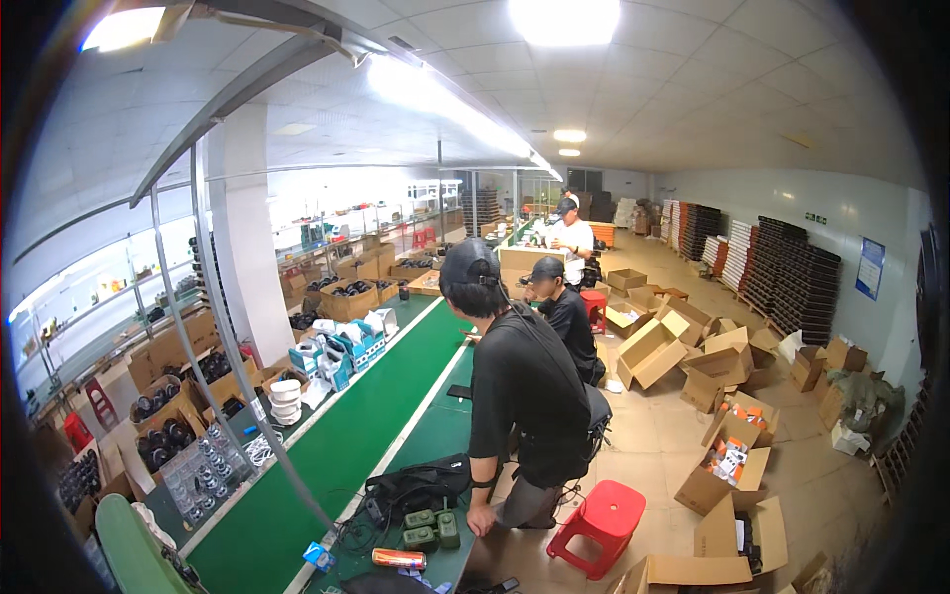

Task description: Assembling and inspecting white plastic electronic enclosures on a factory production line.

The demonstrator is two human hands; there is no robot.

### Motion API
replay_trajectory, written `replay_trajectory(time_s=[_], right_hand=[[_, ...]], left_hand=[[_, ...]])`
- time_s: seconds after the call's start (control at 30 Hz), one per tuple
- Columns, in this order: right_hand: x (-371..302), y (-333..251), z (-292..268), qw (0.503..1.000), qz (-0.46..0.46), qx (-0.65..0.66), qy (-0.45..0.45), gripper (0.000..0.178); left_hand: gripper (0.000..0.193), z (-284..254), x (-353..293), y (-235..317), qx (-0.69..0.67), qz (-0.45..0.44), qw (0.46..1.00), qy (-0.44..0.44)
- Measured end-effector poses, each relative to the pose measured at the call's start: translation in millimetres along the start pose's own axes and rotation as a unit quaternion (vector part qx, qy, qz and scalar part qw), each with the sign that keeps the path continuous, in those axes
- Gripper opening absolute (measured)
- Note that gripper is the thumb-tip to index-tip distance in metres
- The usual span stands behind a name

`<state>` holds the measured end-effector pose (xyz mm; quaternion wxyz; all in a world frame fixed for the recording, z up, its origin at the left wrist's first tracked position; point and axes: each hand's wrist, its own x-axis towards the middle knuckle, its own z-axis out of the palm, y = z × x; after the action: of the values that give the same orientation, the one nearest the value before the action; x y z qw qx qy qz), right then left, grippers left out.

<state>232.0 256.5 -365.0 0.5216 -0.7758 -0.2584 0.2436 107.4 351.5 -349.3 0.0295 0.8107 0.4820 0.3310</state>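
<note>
Overhead, bright lamps (564,20) light a long workroom whose straight edges curve toward a dark rim. The wearer's hands are out of view, so whether they are open, closed or holding anything cannot be told. Nearest the lower edge, on a dark green tabletop (421,426), an orange-and-silver cylinder (399,559) lies on its side. Just behind it stands a cluster of boxy green devices (421,535), with a black bag (426,482) beyond them and loose black cables (358,530) to their left. A small blue-and-white box (319,556) sits left of the cylinder.

A co-worker in a black cap and black T-shirt (524,386) stands at the table's right side, facing away, with one lowered hand (482,520) at the table edge beside the devices; its fingers are too unclear to read. Farther back are a second person in dark clothes (566,322) and a third in a white top (571,238).

To the left runs a long green strip (327,455). Along its far side are stacked white bowls (286,401), blue-and-white cartons (341,358) and a clear tray of metal parts (203,475). To the right, a red stool (599,525) stands on a tiled floor (633,445), near many open cardboard boxes (653,351), while tall stacks of dark trays (792,282) line the wall
</note>
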Motion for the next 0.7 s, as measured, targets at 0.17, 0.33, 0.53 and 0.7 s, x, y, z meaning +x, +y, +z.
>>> replay_trajectory(time_s=[0.17,0.33,0.53,0.7], right_hand=[[-6.1,-23.0,-37.7,0.991,-0.04,0.016,0.128,0.035],[-7.9,0.2,-14.9,0.989,-0.112,-0.013,0.095,0.042],[-3.3,29.8,-7.5,0.985,-0.144,-0.08,0.057,0.063],[-21.2,-3.5,-21.4,0.977,-0.147,-0.141,-0.057,0.07]], left_hand=[[0.099,-27.1,4.0,42.4,0.008,-0.056,0.997,-0.049],[0.103,-9.6,-6.9,23.1,0.009,-0.102,0.991,-0.09],[0.108,31.5,-1.0,14.0,-0.017,-0.115,0.981,-0.157],[0.106,-60.5,18.1,68.4,-0.023,-0.137,0.979,-0.146]])
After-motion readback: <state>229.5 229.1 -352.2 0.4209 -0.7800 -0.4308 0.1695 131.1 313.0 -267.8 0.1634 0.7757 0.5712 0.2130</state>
